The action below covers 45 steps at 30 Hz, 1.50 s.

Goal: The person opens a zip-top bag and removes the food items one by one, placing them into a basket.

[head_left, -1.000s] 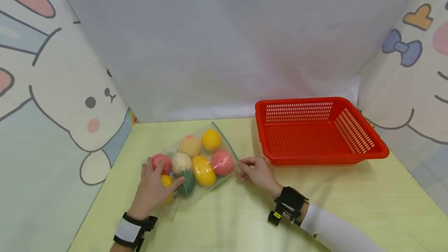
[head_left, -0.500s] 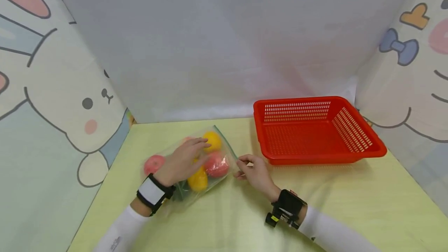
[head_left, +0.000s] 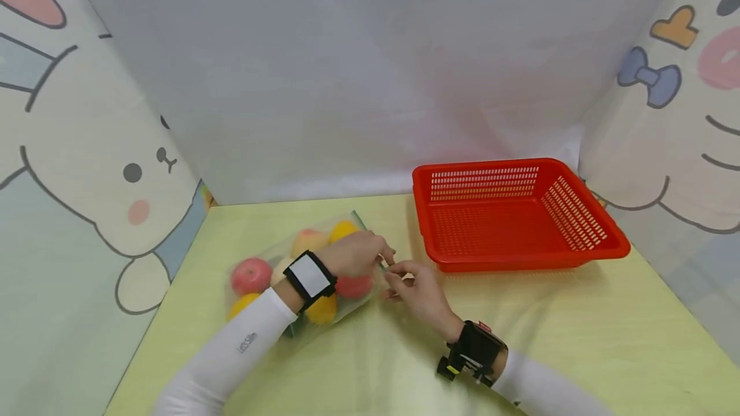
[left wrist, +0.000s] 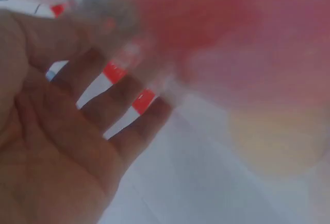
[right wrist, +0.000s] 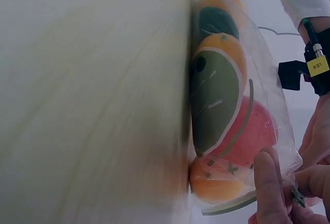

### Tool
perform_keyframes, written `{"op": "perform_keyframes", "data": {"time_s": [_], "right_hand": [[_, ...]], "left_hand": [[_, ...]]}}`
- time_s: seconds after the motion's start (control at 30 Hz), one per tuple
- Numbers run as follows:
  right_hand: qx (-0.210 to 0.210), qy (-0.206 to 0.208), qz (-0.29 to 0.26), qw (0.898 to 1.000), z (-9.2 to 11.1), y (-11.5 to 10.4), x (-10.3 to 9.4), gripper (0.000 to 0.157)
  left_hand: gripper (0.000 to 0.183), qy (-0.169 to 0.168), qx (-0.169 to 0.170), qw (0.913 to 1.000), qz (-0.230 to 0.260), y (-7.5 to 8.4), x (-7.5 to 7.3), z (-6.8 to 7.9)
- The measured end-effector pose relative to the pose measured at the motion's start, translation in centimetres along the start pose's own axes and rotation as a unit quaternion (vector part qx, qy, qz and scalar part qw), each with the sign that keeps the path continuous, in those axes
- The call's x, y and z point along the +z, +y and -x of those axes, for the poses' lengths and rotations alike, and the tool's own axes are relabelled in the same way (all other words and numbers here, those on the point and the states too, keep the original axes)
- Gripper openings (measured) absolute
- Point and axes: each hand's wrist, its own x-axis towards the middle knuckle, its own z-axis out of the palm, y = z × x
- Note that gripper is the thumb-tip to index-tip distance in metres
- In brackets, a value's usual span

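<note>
A clear zip bag (head_left: 358, 217) lies on the table, full of toy-like fruit. Inside are a pink-red fruit (head_left: 251, 276), a yellow round one (head_left: 342, 230), a peach-coloured one (head_left: 309, 240) and a yellow oval one (head_left: 321, 310). My left hand (head_left: 355, 253) reaches over the bag and pinches its zip edge, close to my right hand (head_left: 421, 291). Thumb and fingers of the right hand pinch the zip's near corner. In the right wrist view both hands meet at the bag's corner, and a green printed patch (right wrist: 216, 105) shows on the plastic. The left forearm hides part of the fruit.
A red slotted plastic basket (head_left: 526, 263) stands on the table (head_left: 555, 332) to the right of the bag. Behind rises a pale cloth wall (head_left: 347, 82), with rabbit-printed panels (head_left: 98, 165) at the sides.
My left hand has moved right from the bag's left end, across the fruit, to the zip edge beside the right hand. The right hand still pinches the corner.
</note>
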Motion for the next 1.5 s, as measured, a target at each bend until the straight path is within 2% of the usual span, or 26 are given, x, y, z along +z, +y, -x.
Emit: {"op": "perform_keyframes", "data": {"time_s": [0.13,0.23,0.33,0.43,0.57,0.73,0.87,1.0,1.17,1.3,1.43,1.5], "right_hand": [[-0.006,0.001,0.003,1.0,0.2,-0.3,-0.2,0.02],[-0.012,0.001,0.004,1.0,0.3,-0.7,-0.2,0.018],[-0.015,-0.001,0.011,1.0,0.4,-1.0,-0.2,0.017],[-0.022,-0.003,0.022,1.0,0.6,-1.3,-0.2,0.017],[-0.038,0.005,0.046,0.998,0.8,-2.0,-0.5,0.017],[-0.064,0.04,0.08,0.994,0.6,-2.9,-1.3,0.015],[-0.09,0.072,0.105,0.988,0.1,-3.5,-2.2,0.014],[-0.121,0.103,0.142,0.977,-0.5,-4.0,-3.2,0.012],[-0.159,0.136,0.135,0.969,-1.4,-5.1,-3.9,0.014],[-0.179,0.162,0.137,0.961,-2.3,-6.4,-4.0,0.016],[-0.221,0.188,0.148,0.946,-3.4,-8.3,-4.1,0.02],[-0.244,0.197,0.145,0.939,-3.9,-9.2,-4.2,0.021]], "left_hand": [[0.024,-0.019,-0.025,0.9992,0.022,-0.5,-0.2,0.3],[0.014,-0.01,-0.038,0.999,0.019,-0.9,-0.1,0.6],[0.016,-0.004,-0.048,0.9988,0.0,-1.5,0.1,0.8],[0.017,0.019,-0.054,0.998,-0.025,-2.1,0.2,0.9],[0.007,0.061,-0.058,0.9955,-0.043,-3.1,0.0,1.2],[0.008,0.118,-0.064,0.9907,-0.02,-4.0,-0.9,2.1],[0.012,0.178,-0.046,0.9827,-0.021,-3.8,-2.2,3.3],[0.015,0.227,-0.02,0.9726,-0.046,-3.0,-3.2,4.4],[0.015,0.285,0.005,0.9556,-0.073,-2.2,-3.8,4.9],[0.015,0.317,-0.009,0.9441,-0.089,-1.8,-4.9,5.1],[0.016,0.346,-0.028,0.9337,-0.089,-1.2,-6.6,5.6],[0.016,0.367,-0.031,0.9258,-0.084,-0.9,-7.4,5.9]]}}
